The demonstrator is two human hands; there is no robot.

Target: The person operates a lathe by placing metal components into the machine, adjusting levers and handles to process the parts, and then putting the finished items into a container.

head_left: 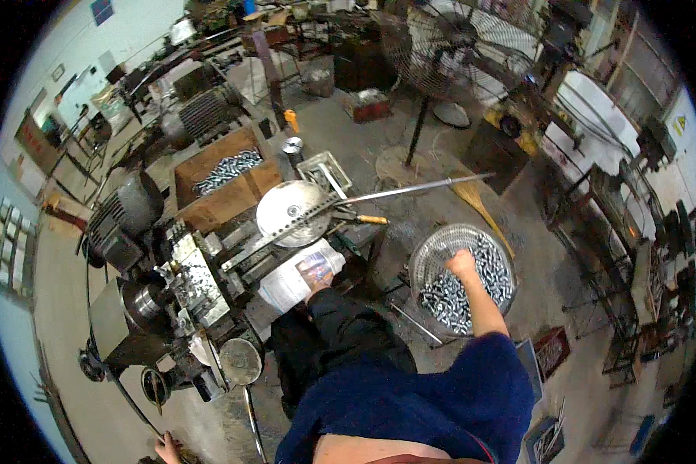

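My right hand [462,264] reaches into a round perforated metal basin [431,251] on my right. Its fingers are curled together, and whatever they hold is hidden. Many small shiny metal parts [448,300], like short cylinders, fill the basin's right and near sides. Down at the lower left edge, my left hand [168,448] is partly cut off by the picture's rim. It closes around the end of a long dark lever [135,408], which runs up to the machine [120,313] on my left.
A wooden box [228,205] of similar parts stands beyond the machine, near motors [124,220]. A white disc [294,213] and a long metal bar [410,188] lie ahead. A broom [479,205], a standing fan [441,50] and a round stool [240,361] are around me.
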